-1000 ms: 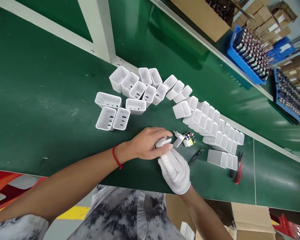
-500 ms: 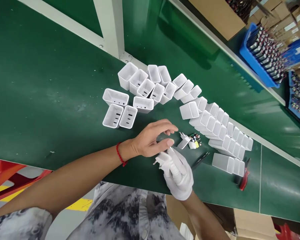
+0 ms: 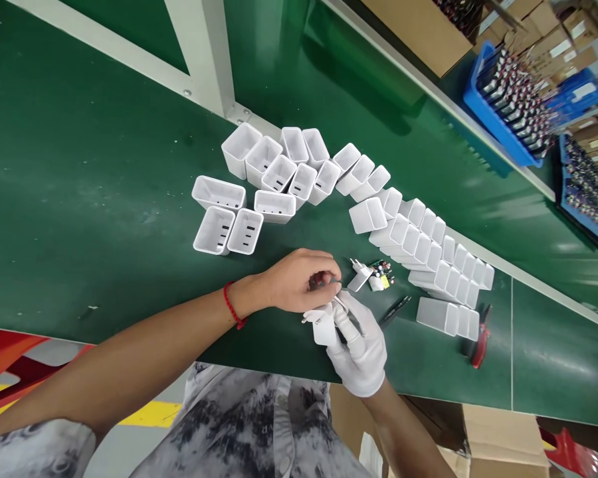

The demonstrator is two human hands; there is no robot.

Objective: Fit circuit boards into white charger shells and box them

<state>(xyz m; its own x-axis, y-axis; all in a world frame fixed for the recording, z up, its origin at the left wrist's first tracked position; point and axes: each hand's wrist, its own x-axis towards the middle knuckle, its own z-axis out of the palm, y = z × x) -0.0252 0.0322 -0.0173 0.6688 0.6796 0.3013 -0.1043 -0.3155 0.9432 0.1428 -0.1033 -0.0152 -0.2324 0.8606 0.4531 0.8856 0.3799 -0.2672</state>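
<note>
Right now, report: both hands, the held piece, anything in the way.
Gloved right hand gripping white plug piece. Bare left hand curled close beside it, grip unclear. Loose electronic parts just beyond, not between the hands.

A white plug piece (image 3: 323, 330) is partly hidden by the right hand (image 3: 361, 348). A cardboard box (image 3: 418, 30) is cropped by the top edge.

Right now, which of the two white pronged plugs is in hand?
The near plug, held in the gloved right hand; the far plug instead lies on the green bench, beside small electronic parts.
</note>
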